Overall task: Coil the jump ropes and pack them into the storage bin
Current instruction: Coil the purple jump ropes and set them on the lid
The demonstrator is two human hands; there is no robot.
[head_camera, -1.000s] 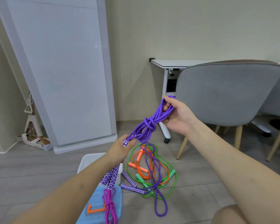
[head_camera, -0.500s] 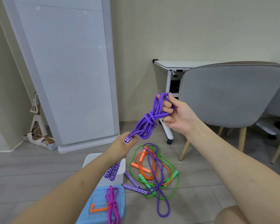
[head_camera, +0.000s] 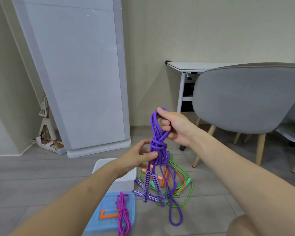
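While our left forearm hides most of the white storage bin (head_camera: pixel 124 182), our left hand (head_camera: pixel 134 158) pinches the knotted purple jump rope (head_camera: pixel 157 147) mid-bundle, and our right hand (head_camera: pixel 174 127) grips its top loops, handles dangling above the floor

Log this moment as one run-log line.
stage: coiling | right hand: grips purple rope bundle top | left hand: pinches below knot | handles: dangling | white bin: floor

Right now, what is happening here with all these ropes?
A person is bundling a purple rope. The right hand grips its top loops; the left hand pinches it below the knot, and the handles hang down. More ropes lie tangled on the floor. A pink rope lies on the blue lid, beside the white bin.
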